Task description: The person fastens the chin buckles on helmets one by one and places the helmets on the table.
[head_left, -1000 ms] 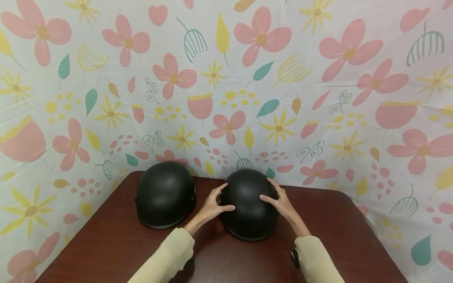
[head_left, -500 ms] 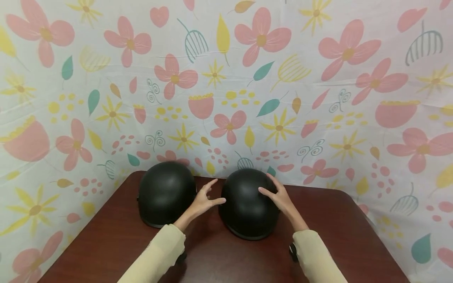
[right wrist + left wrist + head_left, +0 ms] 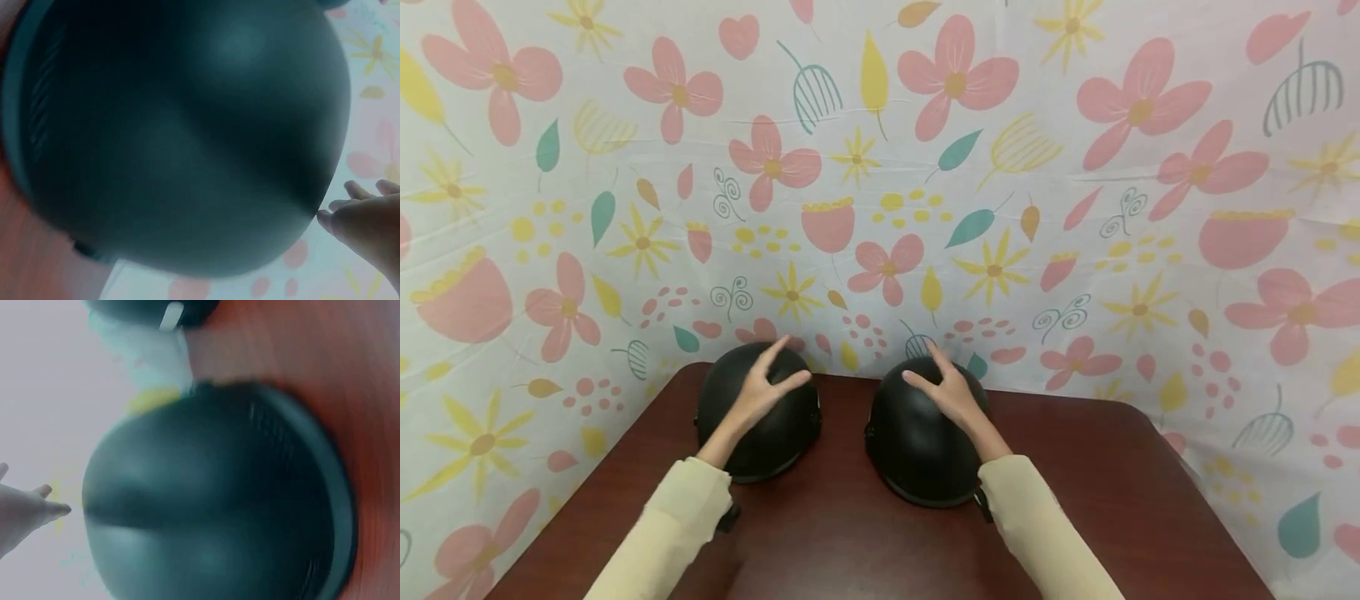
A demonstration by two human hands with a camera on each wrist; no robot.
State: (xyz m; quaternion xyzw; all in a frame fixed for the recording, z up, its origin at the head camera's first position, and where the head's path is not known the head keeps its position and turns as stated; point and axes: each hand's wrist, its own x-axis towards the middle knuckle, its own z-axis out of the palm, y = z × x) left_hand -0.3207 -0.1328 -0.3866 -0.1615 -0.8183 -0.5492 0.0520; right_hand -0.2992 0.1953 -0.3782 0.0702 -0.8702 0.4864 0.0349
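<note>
Two matte black helmets stand dome-up on a dark red-brown table. In the head view my left hand [image 3: 758,395] appears in front of the left helmet [image 3: 786,429], thumb and fingers spread. The left wrist view shows that hand [image 3: 28,515] apart from the dome [image 3: 212,481]. My right hand [image 3: 953,392], fingers extended and thumb apart, is at the top of the right helmet [image 3: 917,450]. From the right wrist view, its fingertips [image 3: 325,219] lie beside the dome's edge; whether they touch it I cannot tell. Neither hand grips anything.
Behind the table [image 3: 1090,467] hangs a white cloth [image 3: 880,108] printed with pink and yellow flowers. A strip of tabletop separates the two helmets. Small dark fittings show on the helmets' sides.
My left hand has left the right helmet's side and moved left to the other helmet. My right hand has shifted left and up over the right helmet. Both helmets stay in place.
</note>
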